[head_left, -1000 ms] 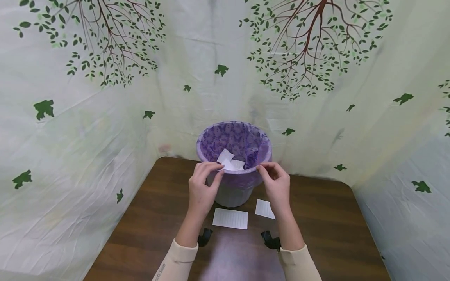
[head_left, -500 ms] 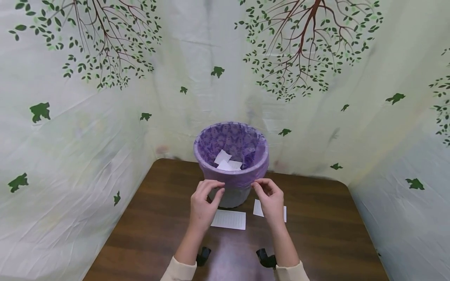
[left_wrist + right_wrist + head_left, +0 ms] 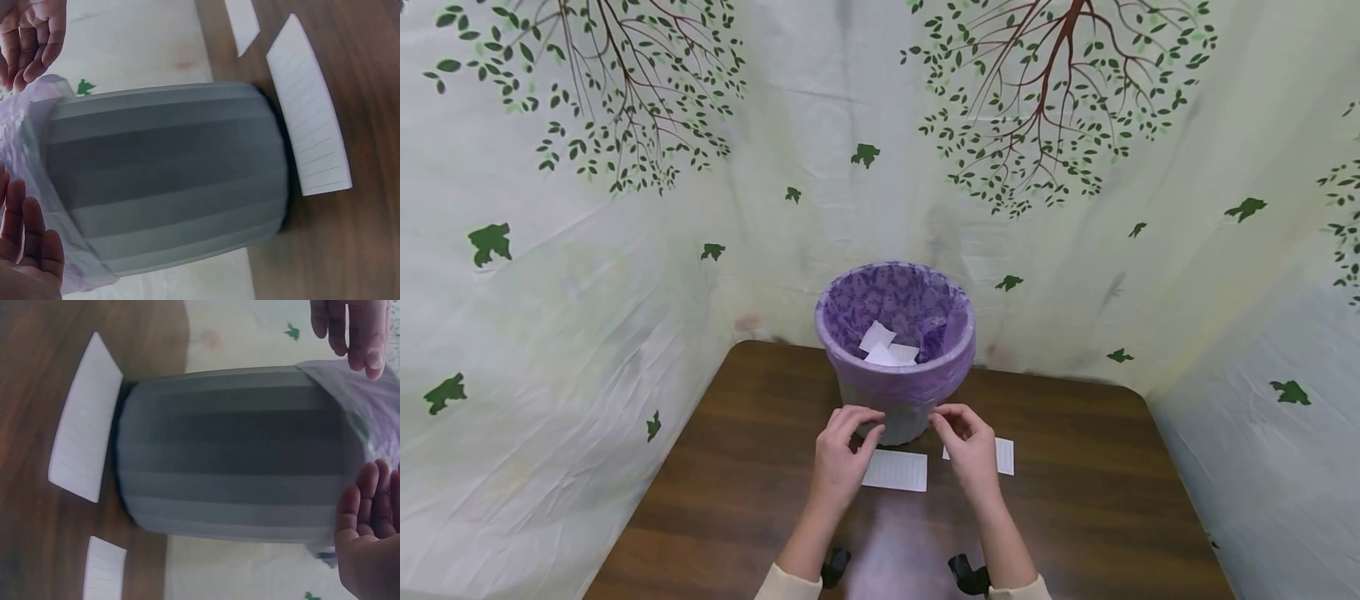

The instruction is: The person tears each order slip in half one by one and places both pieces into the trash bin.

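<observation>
A grey ribbed waste bin (image 3: 169,169) stands on the table, lined with a purple patterned bag (image 3: 898,382) folded over its rim. Several white paper pieces (image 3: 887,354) lie inside. In front of the bin's near side, as the head view shows, my left hand (image 3: 841,458) holds nothing, its fingers bent loosely with a gap to the thumb. Opposite it, my right hand (image 3: 972,462) is likewise loosely bent and holds nothing. A lined paper slip (image 3: 897,472) lies flat before the bin. Another lined slip (image 3: 1005,457) is partly hidden behind my right hand.
The brown wooden table (image 3: 1090,483) has rounded far corners. Behind and beside it hangs a pale cloth (image 3: 775,275) printed with trees and green leaves. Dark wrist devices (image 3: 967,575) show near both cuffs.
Both hands have left the bin's rim, coming down and back toward me, and slightly closer together. The bin and the papers inside look unchanged.
</observation>
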A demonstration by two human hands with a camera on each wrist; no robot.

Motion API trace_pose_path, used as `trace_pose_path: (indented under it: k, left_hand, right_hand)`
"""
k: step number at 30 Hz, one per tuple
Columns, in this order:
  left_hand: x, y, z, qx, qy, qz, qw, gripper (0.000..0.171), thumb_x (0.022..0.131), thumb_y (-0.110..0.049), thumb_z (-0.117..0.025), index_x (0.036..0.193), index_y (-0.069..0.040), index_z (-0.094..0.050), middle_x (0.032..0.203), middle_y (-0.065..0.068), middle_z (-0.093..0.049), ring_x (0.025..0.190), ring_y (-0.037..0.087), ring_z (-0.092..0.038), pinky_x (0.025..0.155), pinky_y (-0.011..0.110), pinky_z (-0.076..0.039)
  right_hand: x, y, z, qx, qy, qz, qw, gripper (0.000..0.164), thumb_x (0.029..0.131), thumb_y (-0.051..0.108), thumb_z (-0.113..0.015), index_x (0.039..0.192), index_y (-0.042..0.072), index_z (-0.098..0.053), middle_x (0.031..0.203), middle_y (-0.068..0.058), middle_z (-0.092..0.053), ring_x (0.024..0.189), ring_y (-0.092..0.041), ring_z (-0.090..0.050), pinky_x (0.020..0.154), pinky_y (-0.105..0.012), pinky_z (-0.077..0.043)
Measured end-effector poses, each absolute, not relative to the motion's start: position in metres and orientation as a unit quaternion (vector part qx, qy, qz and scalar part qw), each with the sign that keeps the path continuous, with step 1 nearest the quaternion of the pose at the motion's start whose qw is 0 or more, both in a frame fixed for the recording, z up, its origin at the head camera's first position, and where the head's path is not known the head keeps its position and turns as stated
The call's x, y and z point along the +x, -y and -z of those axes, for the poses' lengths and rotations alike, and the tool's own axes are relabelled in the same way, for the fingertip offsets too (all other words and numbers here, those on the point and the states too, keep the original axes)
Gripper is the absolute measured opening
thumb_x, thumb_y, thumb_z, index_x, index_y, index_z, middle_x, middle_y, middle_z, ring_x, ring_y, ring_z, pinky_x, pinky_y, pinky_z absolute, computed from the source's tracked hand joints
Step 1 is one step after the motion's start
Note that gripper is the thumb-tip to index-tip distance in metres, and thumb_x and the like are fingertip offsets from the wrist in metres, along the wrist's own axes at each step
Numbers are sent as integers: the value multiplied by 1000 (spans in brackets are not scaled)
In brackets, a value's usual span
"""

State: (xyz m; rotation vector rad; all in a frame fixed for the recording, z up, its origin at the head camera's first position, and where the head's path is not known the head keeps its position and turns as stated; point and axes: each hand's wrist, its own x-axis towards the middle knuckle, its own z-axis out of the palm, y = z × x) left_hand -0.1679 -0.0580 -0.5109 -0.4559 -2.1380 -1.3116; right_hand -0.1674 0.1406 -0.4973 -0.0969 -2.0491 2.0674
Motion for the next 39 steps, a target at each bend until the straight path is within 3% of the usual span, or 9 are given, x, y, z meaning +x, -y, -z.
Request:
trace_pose_path:
  k: [4, 10, 16, 25, 30, 39]
  left_hand:
    - [-168, 57, 521, -172, 809, 484, 287, 23, 86, -1, -86, 104, -14, -80, 102, -2, -76, 98, 17, -67, 86, 17, -53]
    - [-166, 62, 538, -163, 823, 468, 280, 25, 84, 1, -86, 103, -14, -79, 101, -3, -76, 99, 17, -68, 85, 29, -57]
    - [-165, 67, 554, -157, 833, 453, 277, 24, 84, -1, -87, 103, -13, -79, 101, -3, -76, 99, 18, -68, 87, 29, -56]
    - [-166, 69, 576, -163, 850, 420, 274, 27, 80, 0, -89, 103, -9, -78, 100, 2, -76, 97, 21, -69, 84, 38, -58]
    - [-168, 68, 586, -148, 862, 415, 249, 26, 84, -2, -87, 107, -9, -78, 104, 1, -76, 101, 23, -69, 87, 42, -58]
    - [-174, 65, 599, -140, 884, 390, 215, 30, 85, -7, -87, 113, -8, -76, 110, 5, -75, 105, 27, -69, 91, 46, -58]
  right_hand:
    - [-166, -142, 507, -43, 703, -702, 107, 13, 97, 2, -73, 106, -7, -73, 101, -24, -76, 86, -8, -74, 81, -16, -55]
    - [-165, -145, 524, -54, 711, -694, 100, 20, 97, 5, -74, 110, -11, -71, 101, -18, -77, 86, -2, -72, 79, -16, -54]
    - [-165, -147, 537, -59, 720, -685, 94, 17, 96, 7, -76, 108, -6, -74, 102, -19, -77, 85, -3, -71, 72, -17, -52]
    - [-165, -148, 554, -66, 725, -680, 87, 22, 96, 5, -76, 112, -9, -73, 108, -22, -76, 90, -1, -69, 84, -14, -54]
    - [-166, -148, 564, -70, 730, -674, 88, 20, 95, 4, -77, 111, -6, -75, 112, -21, -75, 87, 0, -66, 81, -14, -53]
    - [-172, -149, 581, -64, 767, -635, 73, 18, 95, 8, -76, 110, -2, -77, 103, -16, -78, 83, -2, -64, 78, -18, -52]
